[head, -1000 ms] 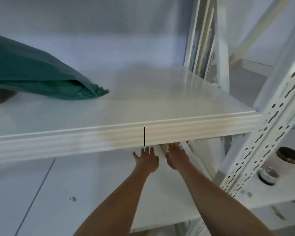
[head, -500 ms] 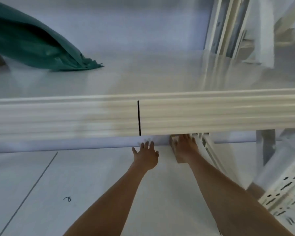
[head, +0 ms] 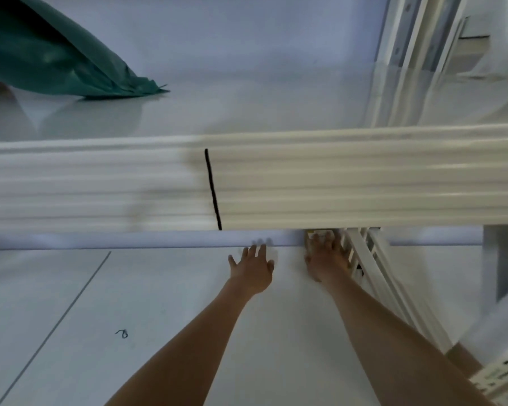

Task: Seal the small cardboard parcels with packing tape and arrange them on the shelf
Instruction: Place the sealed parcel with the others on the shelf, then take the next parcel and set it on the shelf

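Note:
Both my arms reach onto the lower white shelf (head: 159, 317), under the front lip of the upper shelf (head: 335, 183). My right hand (head: 324, 260) lies over a small cardboard parcel (head: 309, 239) near the back wall. The thumb runs down the parcel's left side and the fingers hold its top. Only a tan sliver of the parcel shows past the hand and the shelf lip. My left hand (head: 252, 269) hovers just left of it with its fingers spread, holding nothing. No tape is in view.
A green plastic bag (head: 56, 60) lies on the upper shelf at the left. White rack uprights (head: 373, 276) stand close to the right of my right hand. A black line (head: 213, 189) marks the shelf lip.
The view has dropped and moved closer, so the upper shelf lip fills more of the frame. Both hands have reached slightly deeper, and the parcel is more hidden under my right hand.

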Demonstrator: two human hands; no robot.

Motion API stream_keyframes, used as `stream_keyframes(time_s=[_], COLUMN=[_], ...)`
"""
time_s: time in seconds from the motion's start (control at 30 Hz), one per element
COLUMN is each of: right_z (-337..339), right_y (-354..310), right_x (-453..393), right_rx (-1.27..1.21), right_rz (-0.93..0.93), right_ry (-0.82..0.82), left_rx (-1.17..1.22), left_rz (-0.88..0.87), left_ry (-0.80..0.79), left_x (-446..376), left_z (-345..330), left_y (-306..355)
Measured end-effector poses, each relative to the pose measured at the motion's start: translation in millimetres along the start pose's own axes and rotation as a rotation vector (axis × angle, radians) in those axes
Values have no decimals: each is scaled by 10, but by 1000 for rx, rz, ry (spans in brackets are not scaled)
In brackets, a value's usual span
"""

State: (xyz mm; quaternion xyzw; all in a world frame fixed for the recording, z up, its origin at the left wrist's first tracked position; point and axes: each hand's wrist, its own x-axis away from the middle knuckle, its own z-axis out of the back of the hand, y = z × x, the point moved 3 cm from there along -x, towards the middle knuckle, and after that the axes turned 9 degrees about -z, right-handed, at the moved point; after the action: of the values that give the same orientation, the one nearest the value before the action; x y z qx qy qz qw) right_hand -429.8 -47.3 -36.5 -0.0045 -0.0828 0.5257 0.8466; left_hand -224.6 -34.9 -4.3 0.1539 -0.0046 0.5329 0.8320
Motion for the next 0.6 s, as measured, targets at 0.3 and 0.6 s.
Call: stream_keyframes(time_s=[0.3, 0.6], right_z=[238, 485], right_y=[-290, -1062], right_x=[928, 1644], right_rx=[-323, -864], right_rz=[-5, 0], right_ry=[-77, -301], left_rx=[429, 1010], left_rz=[179, 479], left_ry=[-36, -9], left_x=[367, 1136], left_z=[132, 425], left_y=[-52, -318])
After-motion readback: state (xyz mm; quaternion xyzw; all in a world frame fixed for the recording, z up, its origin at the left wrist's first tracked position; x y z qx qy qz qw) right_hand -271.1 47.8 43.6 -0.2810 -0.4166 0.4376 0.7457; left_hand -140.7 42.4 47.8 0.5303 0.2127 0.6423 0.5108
